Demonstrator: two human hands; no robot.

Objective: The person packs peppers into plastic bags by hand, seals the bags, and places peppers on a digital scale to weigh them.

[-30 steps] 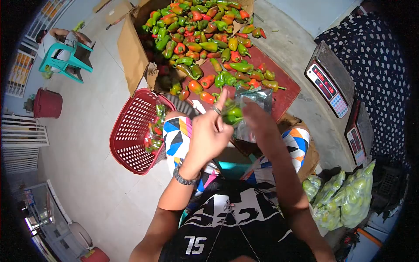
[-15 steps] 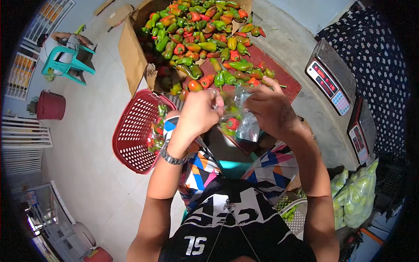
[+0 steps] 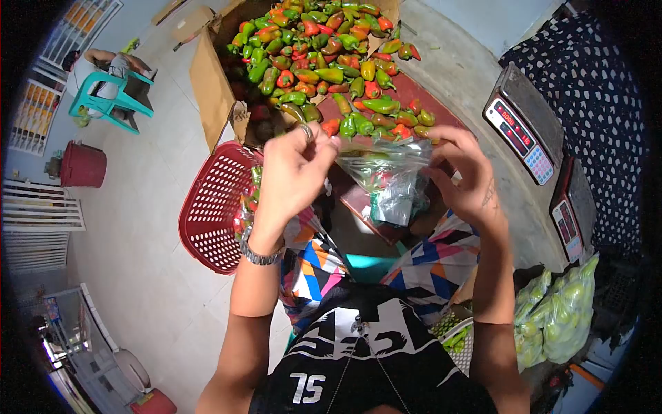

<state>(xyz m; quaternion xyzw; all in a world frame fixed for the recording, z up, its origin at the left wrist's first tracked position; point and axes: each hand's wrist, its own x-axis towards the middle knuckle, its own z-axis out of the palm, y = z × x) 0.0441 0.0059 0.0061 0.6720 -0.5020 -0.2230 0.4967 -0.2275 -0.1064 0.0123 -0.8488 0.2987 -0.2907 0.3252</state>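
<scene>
My left hand (image 3: 300, 162) pinches the left end of the top edge of a clear plastic bag (image 3: 386, 169). At the bag's right end is my right hand (image 3: 462, 169), its thumb and fingers curled at the edge. The bag hangs between both hands, its top stretched wide, with something red and green inside. Just beyond lie many green, red and orange peppers (image 3: 362, 124), spilling from a cardboard box (image 3: 210, 86) onto a dark red board (image 3: 448, 114). Left of my left wrist, a red basket (image 3: 214, 207) holds bagged peppers (image 3: 248, 203).
Two digital scales (image 3: 514, 127) (image 3: 569, 217) stand at the right. Filled bags of green produce (image 3: 565, 314) and a pale basket (image 3: 462, 352) are at the lower right. A person (image 3: 114, 65) sits on a green chair (image 3: 103, 100) at the upper left, near a red bucket (image 3: 83, 165).
My hands have moved apart, the left one leftward and the right one rightward. The bag's top, bunched before, is now spread out between them.
</scene>
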